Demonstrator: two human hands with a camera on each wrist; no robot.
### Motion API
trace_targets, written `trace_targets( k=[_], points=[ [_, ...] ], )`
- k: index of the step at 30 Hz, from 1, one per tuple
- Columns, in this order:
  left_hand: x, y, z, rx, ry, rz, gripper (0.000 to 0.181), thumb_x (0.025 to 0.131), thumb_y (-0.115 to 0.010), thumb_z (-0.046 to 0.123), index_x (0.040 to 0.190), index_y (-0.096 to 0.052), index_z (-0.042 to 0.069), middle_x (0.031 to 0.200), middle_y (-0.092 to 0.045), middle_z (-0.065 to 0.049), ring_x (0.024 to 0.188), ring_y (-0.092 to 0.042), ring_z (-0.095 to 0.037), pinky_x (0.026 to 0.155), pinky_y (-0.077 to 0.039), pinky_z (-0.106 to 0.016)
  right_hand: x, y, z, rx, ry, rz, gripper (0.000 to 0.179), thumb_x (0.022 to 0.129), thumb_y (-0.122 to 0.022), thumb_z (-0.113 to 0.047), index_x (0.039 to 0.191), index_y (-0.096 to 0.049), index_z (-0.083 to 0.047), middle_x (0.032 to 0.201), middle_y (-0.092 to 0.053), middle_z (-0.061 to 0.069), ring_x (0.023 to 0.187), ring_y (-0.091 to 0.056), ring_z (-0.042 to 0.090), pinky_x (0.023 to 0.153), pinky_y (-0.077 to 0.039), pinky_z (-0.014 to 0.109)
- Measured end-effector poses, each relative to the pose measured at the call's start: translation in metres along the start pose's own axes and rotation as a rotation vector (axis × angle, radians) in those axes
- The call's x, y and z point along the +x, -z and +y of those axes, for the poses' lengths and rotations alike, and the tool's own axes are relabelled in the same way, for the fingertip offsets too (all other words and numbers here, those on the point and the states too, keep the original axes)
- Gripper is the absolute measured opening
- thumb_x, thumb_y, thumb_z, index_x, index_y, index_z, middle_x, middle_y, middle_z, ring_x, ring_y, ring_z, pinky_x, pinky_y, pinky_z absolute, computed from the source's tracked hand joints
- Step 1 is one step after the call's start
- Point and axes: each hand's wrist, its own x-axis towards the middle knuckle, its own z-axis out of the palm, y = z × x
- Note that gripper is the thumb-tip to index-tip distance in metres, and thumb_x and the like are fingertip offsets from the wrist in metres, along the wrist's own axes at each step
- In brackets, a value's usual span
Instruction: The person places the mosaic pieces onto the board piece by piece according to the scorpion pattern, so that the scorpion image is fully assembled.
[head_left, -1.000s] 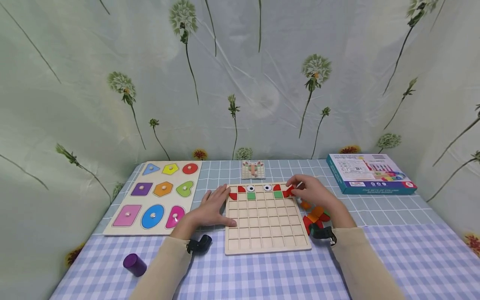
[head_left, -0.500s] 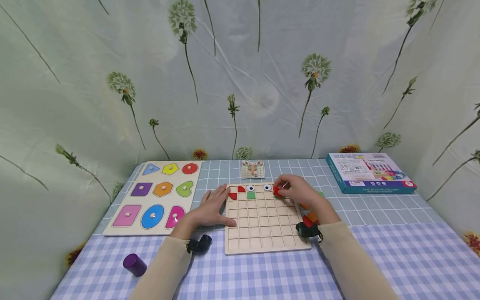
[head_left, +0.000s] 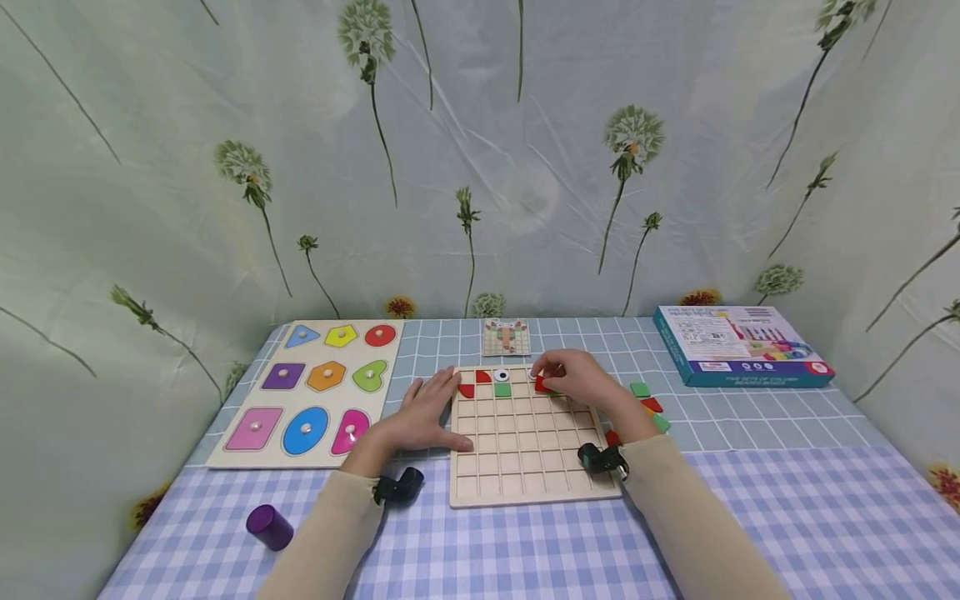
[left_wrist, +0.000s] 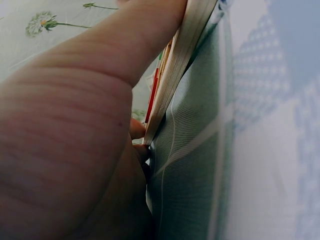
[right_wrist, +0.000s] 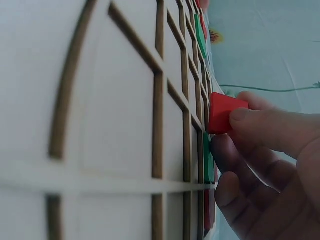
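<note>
Right hand point(head_left: 577, 377) shifted left, pinched red tile point(right_wrist: 223, 111) partly hidden

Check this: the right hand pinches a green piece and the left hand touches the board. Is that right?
Not green: the right hand pinches a red piece, as the right wrist view shows. The left hand does touch the board.

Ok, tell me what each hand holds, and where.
The right hand pinches a red piece by the side nearest the palm. The left hand grips nothing; it rests at the left edge of the grid board.
</note>
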Motion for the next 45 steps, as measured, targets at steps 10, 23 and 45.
trace_targets(
  k=[10,23,45],
  points=[
    [-0.0004,0.0007,-0.0003,-0.011,-0.003,0.002,0.114,0.076,-0.080,0.055,0.160,-0.019,0.009,0.170,-0.009,-0.010,0.158,-0.005,-0.029,0.127,0.003,-0.055,0.0037,-0.0022,-0.0062,-0.022,0.036,-0.022,0.014,0.092,-0.067,-0.005,0.103,-0.072,-0.012,0.090,-0.066,0.004,0.081,-0.054,0.017,0.075,-0.048,0.031],
    [0.0017,-0.0009,-0.0019,0.009,0.002,0.005,0.115,0.075,-0.079,0.058,0.160,-0.019,0.009,0.170,-0.009,-0.008,0.158,-0.005,-0.027,0.127,0.003,-0.054,0.0070,-0.0025,-0.0093,-0.074,-0.007,-0.031,0.014,0.094,-0.066,-0.007,0.102,-0.073,-0.016,0.094,-0.068,0.002,0.086,-0.056,0.019,0.081,-0.050,0.035],
    [0.0017,-0.0018,-0.0014,0.006,0.009,0.012,0.114,0.075,-0.080,0.058,0.160,-0.020,0.011,0.170,-0.010,-0.008,0.158,-0.006,-0.027,0.127,0.003,-0.054,0.0074,-0.0041,-0.0093,-0.126,-0.005,-0.059,0.012,0.093,-0.068,-0.010,0.100,-0.075,-0.017,0.096,-0.070,0.001,0.089,-0.058,0.018,0.086,-0.051,0.039]
  ],
)
